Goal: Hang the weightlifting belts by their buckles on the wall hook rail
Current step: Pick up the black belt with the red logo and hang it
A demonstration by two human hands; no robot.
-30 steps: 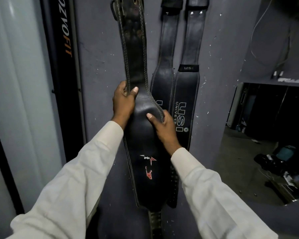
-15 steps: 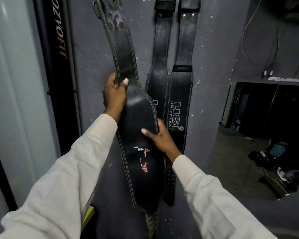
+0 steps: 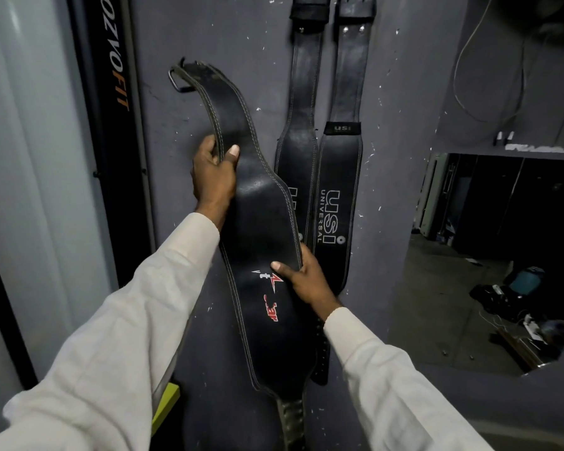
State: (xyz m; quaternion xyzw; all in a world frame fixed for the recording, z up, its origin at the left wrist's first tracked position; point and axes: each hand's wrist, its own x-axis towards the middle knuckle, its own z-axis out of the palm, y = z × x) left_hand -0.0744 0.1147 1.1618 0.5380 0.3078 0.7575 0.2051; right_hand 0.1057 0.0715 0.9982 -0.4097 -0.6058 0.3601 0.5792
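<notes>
Weightlifting belt (image 3: 261,229) at centre, its buckle (image 3: 176,81) at 11 o'clock seemingly unhooked, sits in the curled grip of left hand (image 3: 212,180) and right hand (image 3: 306,278); two hung belts (image 3: 339,177) at 1 o'clock look done.

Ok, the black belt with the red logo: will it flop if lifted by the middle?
Probably semi-stiff: above the left hand the belt arcs toward its buckle without folding. Likely heavyish, judging by wide stitched leather and the right hand gripping too. Its glossy face may slip a little.

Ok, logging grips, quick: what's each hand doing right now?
Left hand: grips the black belt, left edge.
Right hand: grips the black belt, right edge.
</notes>
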